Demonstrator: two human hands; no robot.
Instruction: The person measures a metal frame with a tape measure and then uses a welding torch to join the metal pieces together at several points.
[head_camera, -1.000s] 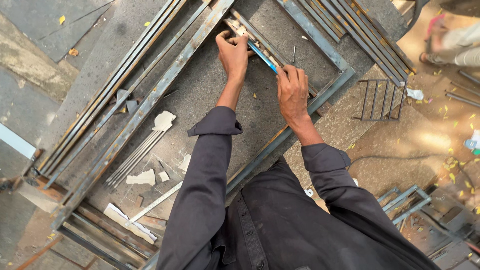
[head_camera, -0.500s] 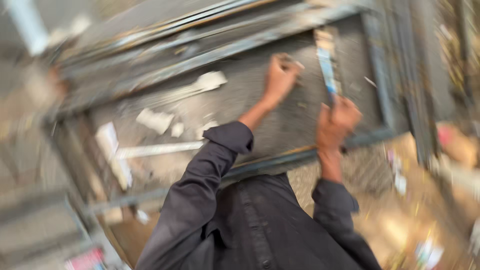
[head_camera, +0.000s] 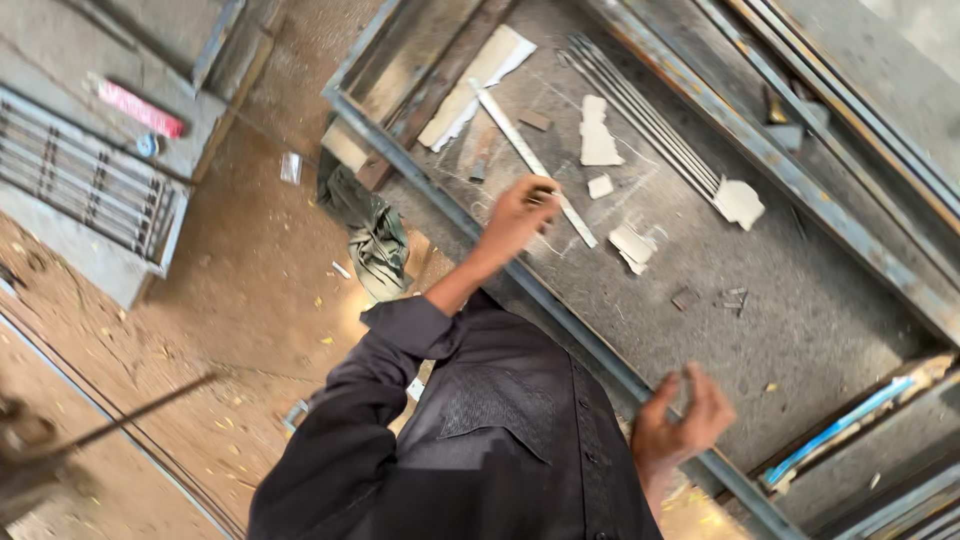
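My left hand (head_camera: 520, 215) reaches out from a dark sleeve, its fingers curled on a long flat metal strip (head_camera: 505, 120) that lies slantwise on a grey steel sheet (head_camera: 800, 300). At the lower right my right hand (head_camera: 682, 418) has its fingers spread and holds nothing; it is at the near bar of the steel frame (head_camera: 560, 310) that borders the sheet. A blue and white bar (head_camera: 840, 430) lies by the sheet's right end, away from both hands.
White scraps (head_camera: 598, 130), a bundle of thin rods (head_camera: 650, 120) and small metal bits (head_camera: 730, 298) lie on the sheet. A green cloth (head_camera: 370, 225) hangs off the frame's left corner. On sandy ground to the left sit a metal grate (head_camera: 80, 190) and a thin rod (head_camera: 130, 415).
The view has swung round and steadied. Both hands have left the blue bar: my left hand has moved to the flat metal strip and my right hand now hangs open by the frame bar.
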